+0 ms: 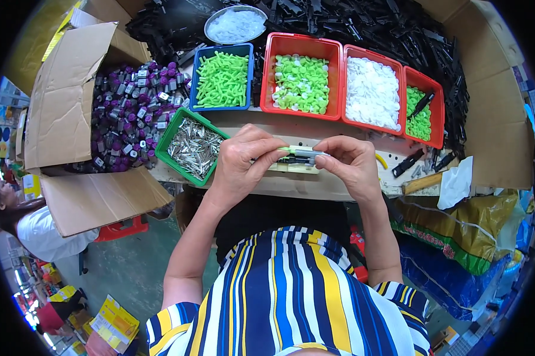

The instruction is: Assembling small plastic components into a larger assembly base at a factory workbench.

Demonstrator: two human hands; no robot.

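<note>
My left hand [242, 159] pinches the end of a small bright green plastic piece [284, 149], thumb against fingers. My right hand [352, 165] is closed in a pinch on a slim grey plastic piece [308, 152], which lines up with the green one. Just beneath them a black part [297, 159] lies along a cream block [292, 168] on the bench. The fingertips partly hide where the pieces meet. Left of my left hand stands a green bin [165, 132] of shiny metal pins.
Behind the work are a blue bin [194, 80] of green sticks, red bins [342, 83] of green and white pieces, and a silver bowl [208, 33]. Black parts [315, 18] heap at the back. A cardboard box [65, 107] of purple-and-grey pieces stands left; a person [51, 228] sits beyond it.
</note>
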